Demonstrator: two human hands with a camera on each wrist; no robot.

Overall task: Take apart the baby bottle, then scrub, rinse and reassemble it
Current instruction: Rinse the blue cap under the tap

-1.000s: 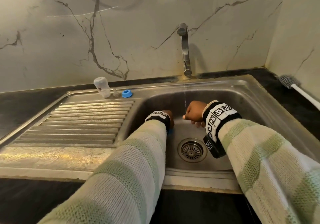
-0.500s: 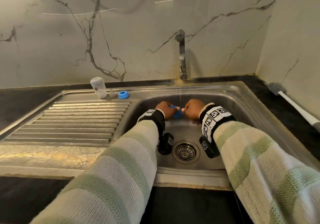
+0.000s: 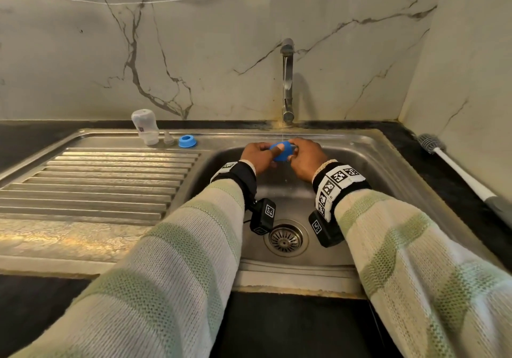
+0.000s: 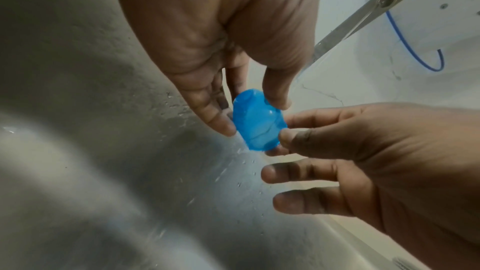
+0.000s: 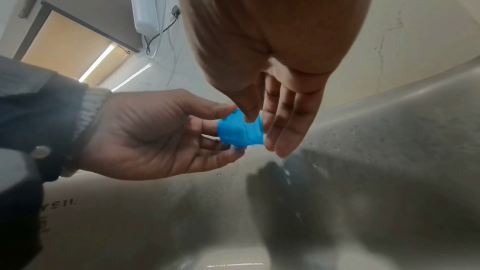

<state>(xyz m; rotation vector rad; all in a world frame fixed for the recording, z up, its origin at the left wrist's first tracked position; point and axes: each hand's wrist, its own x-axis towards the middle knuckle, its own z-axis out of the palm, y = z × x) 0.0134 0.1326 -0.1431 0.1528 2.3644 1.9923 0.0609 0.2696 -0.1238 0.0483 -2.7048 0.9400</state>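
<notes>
Bottle parts number four as I count them: one blue cap (image 3: 283,151) held between my two hands at centre frame in the head view, and three more on the sink's rear ledge at upper left: one white bottle body (image 3: 145,126) standing upside down, one small clear teat (image 3: 168,138) just right of it, and one blue ring (image 3: 187,141) next along. My left hand (image 3: 257,156) pinches the cap with thumb on one side and fingertips on the other; my right hand (image 3: 307,161) pinches its opposite edge with thumb and forefinger, while the other right fingers (image 4: 306,171) stay spread and straight below it. A thin stream of water falls from the single tap (image 3: 287,80) onto the cap, above the sink basin (image 3: 368,169).

The bottle body carries a small dark label, too small for me to read. In the right wrist view, mirrored lettering shows at lower left on the basin wall; I cannot make it out. Square black-and-white markers cover both wristbands.

One bottle brush (image 3: 454,169) lies on the dark counter at the right edge. One drain strainer (image 3: 285,237) sits lower in the basin between my forearms, and the ribbed drainboard (image 3: 97,185) fills the left. My sleeves hide the near counter edge.
</notes>
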